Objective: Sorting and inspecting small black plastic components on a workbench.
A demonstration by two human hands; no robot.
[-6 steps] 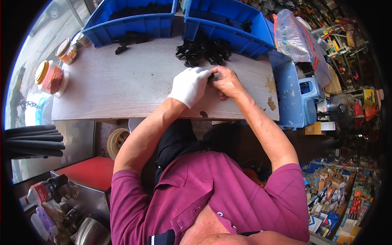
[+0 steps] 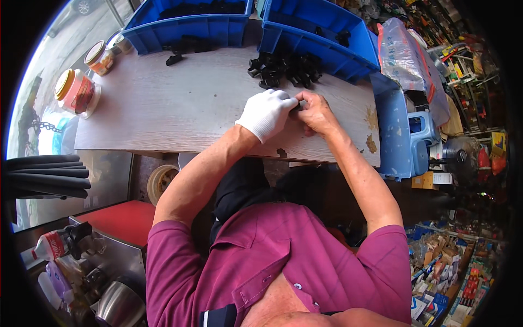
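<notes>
My left hand [image 2: 267,115], in a white knit glove, is closed over the near part of the table. Bare and pressed up against it, my right hand [image 2: 317,113] has its fingers pinched together. Between the fingertips of both hands shows a sliver of a small black part [image 2: 296,107]; most of it is hidden by the fingers. Just beyond my hands lies a pile of black plastic parts [image 2: 286,70], in front of a blue bin. Off to the left, a single black part [image 2: 174,59] rests on the table.
Two blue bins, the left [image 2: 188,34] and the right [image 2: 321,48], hold black parts along the table's far side. Lidded jars [image 2: 76,92] stand at the left edge. A light blue plastic stool [image 2: 393,131] borders the table [image 2: 163,109] on the right, near a wrapped bag [image 2: 404,57].
The whole view has shifted slightly, so table and hands appear a little further right. My hands keep their hold on the small black part.
</notes>
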